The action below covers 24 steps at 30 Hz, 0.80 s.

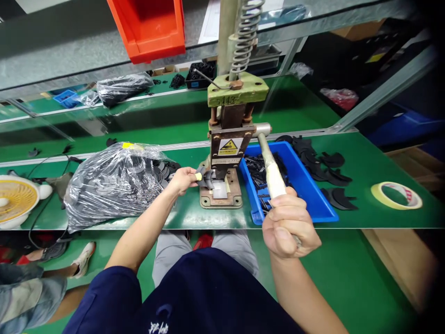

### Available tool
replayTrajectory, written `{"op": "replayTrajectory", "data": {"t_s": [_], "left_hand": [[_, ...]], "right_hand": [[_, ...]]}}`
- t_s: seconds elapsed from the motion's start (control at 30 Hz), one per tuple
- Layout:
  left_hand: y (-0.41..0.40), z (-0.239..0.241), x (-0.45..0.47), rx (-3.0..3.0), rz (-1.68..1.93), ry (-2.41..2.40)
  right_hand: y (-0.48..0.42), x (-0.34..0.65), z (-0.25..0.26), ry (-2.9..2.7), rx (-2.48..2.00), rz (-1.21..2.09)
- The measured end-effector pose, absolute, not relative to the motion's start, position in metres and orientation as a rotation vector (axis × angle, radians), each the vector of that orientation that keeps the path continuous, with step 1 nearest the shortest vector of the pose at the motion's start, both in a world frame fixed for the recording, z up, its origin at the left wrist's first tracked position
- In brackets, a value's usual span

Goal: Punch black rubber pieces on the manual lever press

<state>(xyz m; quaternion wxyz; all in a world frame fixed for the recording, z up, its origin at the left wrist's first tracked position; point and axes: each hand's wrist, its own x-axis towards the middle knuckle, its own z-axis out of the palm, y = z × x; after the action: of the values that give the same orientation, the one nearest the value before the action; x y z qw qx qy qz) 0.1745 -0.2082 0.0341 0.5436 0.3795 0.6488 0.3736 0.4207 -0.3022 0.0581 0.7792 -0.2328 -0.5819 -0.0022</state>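
Note:
My left hand (184, 180) pinches a dark curved plastic part (205, 178) at the left side of the press bed, under the ram. Something yellow, maybe tape, shows at the fingertips. My right hand (291, 225) is wrapped round the lever (274, 176) of the hand press (232, 132), its grip covered in pale wrapping. The lever slants down toward me from the pivot on the press's right side. A pale block (219, 190) sits on the press base (222, 202), in front of the ram. A yellow warning label faces me.
Left of the press lies a clear plastic bag (114, 185) full of dark parts. A blue bin (304, 185) with black pieces stands to the right, beside loose curved parts (335, 176) and a tape roll (396, 195). A fan (17, 199) is far left. An orange bin (153, 32) hangs overhead. Another person's legs (34, 292) show lower left.

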Motion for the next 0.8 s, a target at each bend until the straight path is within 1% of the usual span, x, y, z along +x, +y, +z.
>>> {"op": "replayTrajectory", "data": {"t_s": [0.23,0.57,0.8], "left_hand": [[-0.198,0.025,0.214,0.884,0.778,1.525],[-0.185,0.017,0.217,1.013,0.672,1.621],[-0.174,0.027,0.224,1.108,0.475,1.751]], "right_hand": [[-0.303,0.422,0.058,-1.291,-0.518,-0.004],[-0.304,0.42,0.059,-1.253,-0.539,0.011],[-0.3,0.413,0.06,-1.163,-0.492,0.019]]}}
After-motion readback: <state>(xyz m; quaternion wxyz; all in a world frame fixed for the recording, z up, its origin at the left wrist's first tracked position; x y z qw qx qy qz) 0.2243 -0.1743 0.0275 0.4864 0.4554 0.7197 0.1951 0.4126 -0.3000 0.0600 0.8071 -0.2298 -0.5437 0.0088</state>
